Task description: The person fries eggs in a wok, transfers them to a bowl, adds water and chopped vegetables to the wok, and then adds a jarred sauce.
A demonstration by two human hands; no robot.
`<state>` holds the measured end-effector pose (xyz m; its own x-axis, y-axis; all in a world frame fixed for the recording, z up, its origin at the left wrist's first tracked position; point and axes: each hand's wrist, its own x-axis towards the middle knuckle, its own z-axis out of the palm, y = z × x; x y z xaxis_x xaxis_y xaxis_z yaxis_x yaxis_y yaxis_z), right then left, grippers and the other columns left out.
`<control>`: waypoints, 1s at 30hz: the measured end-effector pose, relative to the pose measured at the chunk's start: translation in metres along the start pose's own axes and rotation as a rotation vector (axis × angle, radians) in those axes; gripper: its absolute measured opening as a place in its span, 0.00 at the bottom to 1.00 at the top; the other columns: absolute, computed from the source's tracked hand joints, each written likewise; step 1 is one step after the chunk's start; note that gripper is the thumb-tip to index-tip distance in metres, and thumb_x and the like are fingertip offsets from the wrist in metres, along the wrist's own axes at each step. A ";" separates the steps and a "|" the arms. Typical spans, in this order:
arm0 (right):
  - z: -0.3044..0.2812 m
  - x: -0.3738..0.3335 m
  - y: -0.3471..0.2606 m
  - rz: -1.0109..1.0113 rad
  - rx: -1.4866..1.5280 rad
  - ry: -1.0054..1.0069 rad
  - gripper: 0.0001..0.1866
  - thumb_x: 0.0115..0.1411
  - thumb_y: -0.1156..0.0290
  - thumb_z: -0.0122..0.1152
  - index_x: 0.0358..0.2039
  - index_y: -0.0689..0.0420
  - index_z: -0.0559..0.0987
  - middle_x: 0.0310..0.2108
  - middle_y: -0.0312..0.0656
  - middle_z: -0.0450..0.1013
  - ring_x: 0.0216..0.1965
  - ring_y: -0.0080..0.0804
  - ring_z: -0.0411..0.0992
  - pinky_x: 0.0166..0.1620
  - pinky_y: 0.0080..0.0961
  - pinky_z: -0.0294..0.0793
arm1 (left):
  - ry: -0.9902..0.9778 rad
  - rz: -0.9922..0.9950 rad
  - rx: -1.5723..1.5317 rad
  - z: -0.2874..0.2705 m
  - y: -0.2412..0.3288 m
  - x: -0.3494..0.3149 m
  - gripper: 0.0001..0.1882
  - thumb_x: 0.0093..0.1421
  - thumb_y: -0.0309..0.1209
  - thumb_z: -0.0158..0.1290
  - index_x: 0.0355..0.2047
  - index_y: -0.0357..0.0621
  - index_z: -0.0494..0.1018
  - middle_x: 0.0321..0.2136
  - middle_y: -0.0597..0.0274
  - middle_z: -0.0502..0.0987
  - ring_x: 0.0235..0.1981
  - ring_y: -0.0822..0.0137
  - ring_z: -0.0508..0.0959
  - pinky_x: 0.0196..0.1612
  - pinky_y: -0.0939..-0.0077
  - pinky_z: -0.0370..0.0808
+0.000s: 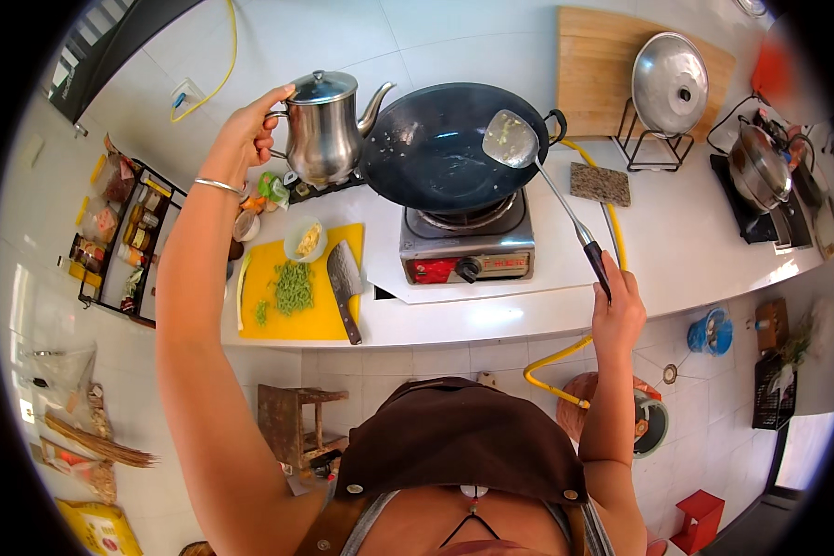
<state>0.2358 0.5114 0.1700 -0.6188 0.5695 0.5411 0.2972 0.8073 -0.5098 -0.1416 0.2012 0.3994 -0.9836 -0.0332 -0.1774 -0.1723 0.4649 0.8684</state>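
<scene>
My left hand (258, 128) grips the handle of a steel oil pot (322, 130) with a long curved spout and a lid, raised at the left of a black wok (408, 148). The spout points toward the wok, and no stream shows from it. In my right hand (619, 310) is the dark handle of a metal spatula (565, 208). Its wide blade is over the wok's right side, and I cannot tell if it touches the metal. Small pale bits cling inside the wok, which sits on a gas stove (468, 246) with a black knob.
Left of the stove, a yellow cutting board (320, 320) bears chopped greens (294, 287), a bowl (306, 243) and a cleaver (345, 283). A lid (669, 83) leans on a rack at the right, near a stone slab (600, 184). A yellow hose (618, 241) hangs over the counter's edge.
</scene>
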 end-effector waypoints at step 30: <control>0.075 0.008 -0.206 -0.564 -0.375 -0.157 0.20 0.56 0.76 0.56 0.51 0.51 0.76 0.51 0.45 0.70 0.51 0.47 0.68 0.55 0.42 0.65 | 0.901 -0.226 -0.508 -0.322 -0.538 0.039 0.30 0.49 0.52 0.64 0.08 0.43 0.63 0.09 0.67 0.62 0.09 0.71 0.60 0.14 0.72 0.57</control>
<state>0.1154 0.3380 0.2291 -0.8422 0.0405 0.5376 0.1127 0.9884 0.1020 -0.1049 -0.3346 0.0746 -0.5665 -0.8136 -0.1310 -0.1535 -0.0520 0.9868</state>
